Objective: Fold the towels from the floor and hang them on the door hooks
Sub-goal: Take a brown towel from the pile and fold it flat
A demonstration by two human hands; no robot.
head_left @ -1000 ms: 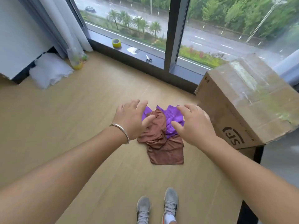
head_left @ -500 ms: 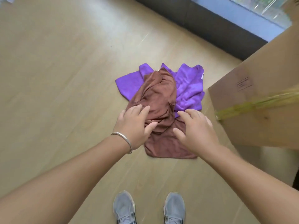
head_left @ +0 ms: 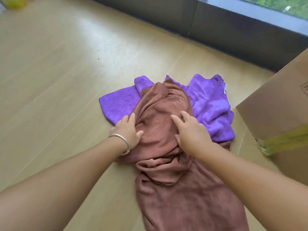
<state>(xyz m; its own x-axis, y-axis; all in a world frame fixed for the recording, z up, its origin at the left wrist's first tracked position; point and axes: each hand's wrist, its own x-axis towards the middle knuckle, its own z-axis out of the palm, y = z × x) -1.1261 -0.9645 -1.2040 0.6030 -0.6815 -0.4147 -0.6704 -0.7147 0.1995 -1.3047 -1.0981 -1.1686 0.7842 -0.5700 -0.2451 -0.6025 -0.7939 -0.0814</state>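
A crumpled brown towel (head_left: pixel 166 172) lies on the wooden floor, draped over a purple towel (head_left: pixel 210 104) that spreads out to both sides beneath it. My left hand (head_left: pixel 127 130), with a silver bangle on the wrist, rests on the brown towel's left edge, fingers spread and fairly straight. On the brown towel's middle, my right hand (head_left: pixel 191 132) lies with its fingers extended. Neither hand has cloth gathered in it. No door hooks are in view.
A large cardboard box (head_left: pixel 275 114) with yellow tape stands close on the right, right beside the purple towel. A dark window sill base (head_left: pixel 216 25) runs along the back. The wooden floor (head_left: pixel 58 80) stretches out to the left.
The view has dropped much closer to the towels. Both hands have gone from hovering above the brown towel to lying on it. My feet are out of the view.
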